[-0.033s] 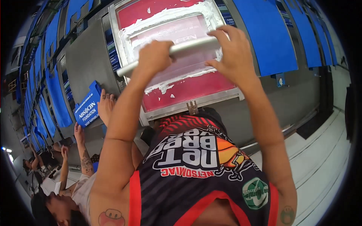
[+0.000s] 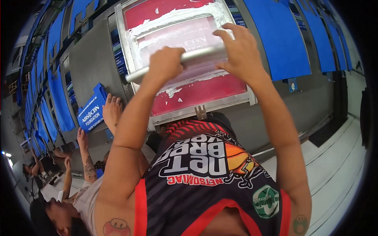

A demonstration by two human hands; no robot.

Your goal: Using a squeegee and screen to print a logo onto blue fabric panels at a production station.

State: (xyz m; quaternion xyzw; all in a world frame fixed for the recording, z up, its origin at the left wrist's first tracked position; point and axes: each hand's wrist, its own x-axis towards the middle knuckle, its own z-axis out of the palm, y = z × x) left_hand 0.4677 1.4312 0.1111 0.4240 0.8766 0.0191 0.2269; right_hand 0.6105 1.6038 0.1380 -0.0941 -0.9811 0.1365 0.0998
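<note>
Pale bar [image 2: 201,54] now lies slightly nearer across the framed pink screen [image 2: 204,92], exposing more mesh on its far side. Judged: 1 stroke toward the near edge is under way. Left hand [image 2: 167,63] clenches the bar; right hand [image 2: 245,53] grasps its right end.

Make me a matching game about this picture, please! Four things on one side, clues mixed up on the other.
Things:
1. pale bar
2. white paste
3. printed blue cloth
4. shirt

Clues:
A. black with red edging
B. touched by a co-worker's hand
C. gripped by the left hand
D. smeared on the screen

Pairs: 1-C, 2-D, 3-B, 4-A
</note>
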